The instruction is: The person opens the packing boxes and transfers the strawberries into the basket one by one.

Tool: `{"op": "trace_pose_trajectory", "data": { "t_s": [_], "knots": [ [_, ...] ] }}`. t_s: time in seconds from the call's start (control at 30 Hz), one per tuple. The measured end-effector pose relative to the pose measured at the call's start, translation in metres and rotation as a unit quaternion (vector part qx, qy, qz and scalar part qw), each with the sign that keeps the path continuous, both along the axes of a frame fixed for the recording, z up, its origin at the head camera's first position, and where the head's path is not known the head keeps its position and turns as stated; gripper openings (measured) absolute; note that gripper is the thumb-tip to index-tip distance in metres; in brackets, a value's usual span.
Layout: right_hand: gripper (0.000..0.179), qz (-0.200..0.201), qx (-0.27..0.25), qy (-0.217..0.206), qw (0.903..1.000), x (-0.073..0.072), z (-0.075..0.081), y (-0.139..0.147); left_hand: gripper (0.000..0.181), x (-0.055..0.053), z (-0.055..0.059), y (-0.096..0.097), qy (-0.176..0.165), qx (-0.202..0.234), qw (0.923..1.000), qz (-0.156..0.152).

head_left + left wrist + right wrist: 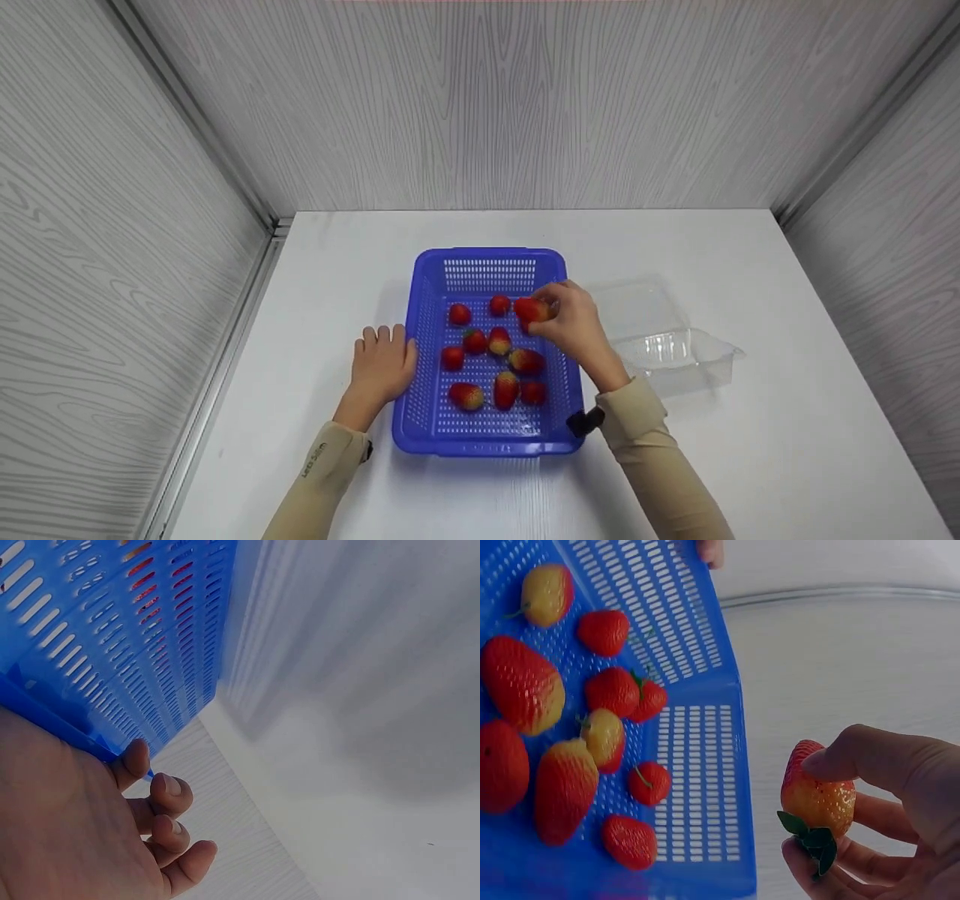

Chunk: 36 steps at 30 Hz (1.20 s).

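My right hand (pixel 577 326) pinches a strawberry (pixel 529 309) over the right side of a blue plastic basket (pixel 487 449). In the right wrist view this strawberry (pixel 819 795) is red with a yellowish end and green leaves, with the thumb on its upper side and fingers beneath. Several other strawberries (pixel 506 391) lie spread on the basket's perforated floor, some fully red, some partly yellow. At the basket's left rim rests my left hand (pixel 382 364), its fingers extended and holding nothing. From the left wrist, the same hand (pixel 67 817) touches the rim with fingers slightly bent.
To the right of the basket a clear plastic clamshell box (pixel 686 360) stands with its lid (pixel 641 304) folded back, partly behind the right forearm. Everything sits on a white table (pixel 772 450), with grey wood-grain panels (pixel 487 112) at the back and sides.
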State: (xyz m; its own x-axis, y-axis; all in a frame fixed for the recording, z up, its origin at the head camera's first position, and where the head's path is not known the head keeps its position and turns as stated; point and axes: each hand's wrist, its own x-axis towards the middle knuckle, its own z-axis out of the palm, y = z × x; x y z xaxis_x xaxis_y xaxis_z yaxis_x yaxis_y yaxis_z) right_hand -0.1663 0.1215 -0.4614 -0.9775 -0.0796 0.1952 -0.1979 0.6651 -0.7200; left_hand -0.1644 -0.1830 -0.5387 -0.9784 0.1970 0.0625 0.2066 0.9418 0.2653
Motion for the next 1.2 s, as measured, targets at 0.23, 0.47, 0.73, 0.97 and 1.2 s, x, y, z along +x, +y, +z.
{"op": "trace_pose_trajectory", "data": {
  "t_s": [0.23,0.47,0.73,0.97,1.2],
  "knots": [
    [0.035,0.021,0.019,-0.025,0.9993,-0.014,-0.017,-0.032,0.037,0.0,-0.001,-0.001,0.012,0.0,0.9999,0.001],
    [0.033,0.058,0.018,-0.076,0.9952,-0.022,-0.036,-0.053,0.038,-0.001,0.0,-0.002,0.002,-0.003,1.0,0.004],
    [0.029,0.073,0.069,-0.145,0.9843,-0.022,-0.054,-0.066,0.038,0.0,0.0,-0.001,0.003,0.001,1.0,0.0],
    [0.021,0.075,0.117,-0.188,0.9723,-0.021,-0.057,-0.073,0.037,0.0,-0.001,-0.001,0.009,-0.005,1.0,-0.001],
    [0.016,0.087,0.195,-0.181,0.96,-0.024,-0.063,-0.08,0.034,0.0,0.001,0.001,0.023,0.002,0.9997,0.001]
  ]
}}
